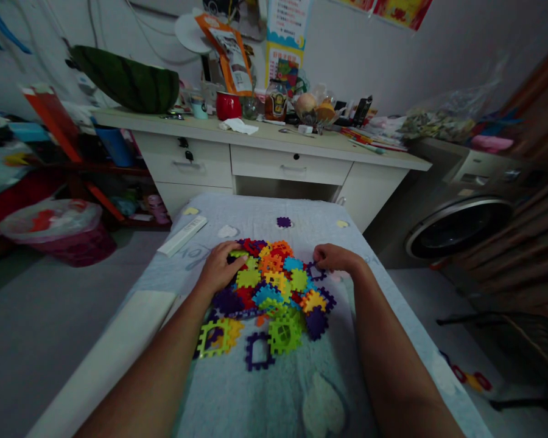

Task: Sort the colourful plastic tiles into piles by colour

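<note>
The left hand lies flat, fingers together, on the left edge of the tile pile. The right hand is curled at the pile's right edge, touching a purple tile; whether it pinches it I cannot tell. The pile sits in the middle of the cloth. A remote lies near the cloth's far left corner. A desk stands beyond.

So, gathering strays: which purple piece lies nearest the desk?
The lone purple piece beyond the pile, bare cloth around it; the others lie in or beside the pile.
</note>
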A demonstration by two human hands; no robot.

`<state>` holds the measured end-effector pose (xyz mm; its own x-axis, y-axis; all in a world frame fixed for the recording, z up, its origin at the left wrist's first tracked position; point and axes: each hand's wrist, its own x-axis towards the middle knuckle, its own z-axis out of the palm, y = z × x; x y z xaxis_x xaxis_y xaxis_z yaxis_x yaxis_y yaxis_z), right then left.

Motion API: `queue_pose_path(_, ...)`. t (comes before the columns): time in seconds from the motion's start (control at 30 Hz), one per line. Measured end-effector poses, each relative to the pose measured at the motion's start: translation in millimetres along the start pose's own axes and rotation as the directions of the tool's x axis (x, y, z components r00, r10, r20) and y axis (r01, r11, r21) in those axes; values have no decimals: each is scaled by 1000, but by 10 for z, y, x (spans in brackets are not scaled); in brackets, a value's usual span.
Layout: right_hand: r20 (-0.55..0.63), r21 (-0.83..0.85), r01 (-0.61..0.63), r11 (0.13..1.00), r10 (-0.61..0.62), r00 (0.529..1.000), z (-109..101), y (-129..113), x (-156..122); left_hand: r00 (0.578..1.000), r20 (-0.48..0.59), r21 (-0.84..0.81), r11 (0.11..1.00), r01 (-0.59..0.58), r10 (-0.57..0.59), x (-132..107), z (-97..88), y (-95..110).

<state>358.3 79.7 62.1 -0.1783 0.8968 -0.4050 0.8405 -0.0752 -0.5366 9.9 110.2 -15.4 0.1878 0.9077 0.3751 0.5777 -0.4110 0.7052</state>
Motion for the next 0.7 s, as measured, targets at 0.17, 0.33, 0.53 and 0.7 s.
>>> queue_pose_path(0.17,-183,228,79,970,-37,983,-82,133,-21,1000,-4,8,1000,-8,8,4,7,-11)
queue_pose_path(0.33,-452,608,291,739,21,892,-8,119,196,1000,-7,26,1000,-10,10,7,23,-33)
queue_pose_path(0.53,-479,795,300,527,242,844,111,-170,729,1000,-14,19,1000,-19,19,1,23,-30)
queue_pose_path(0.7,-463,830,285,480,308,831,133,-385,1098,1000,-14,12,1000,-20,20,-6,0,10)
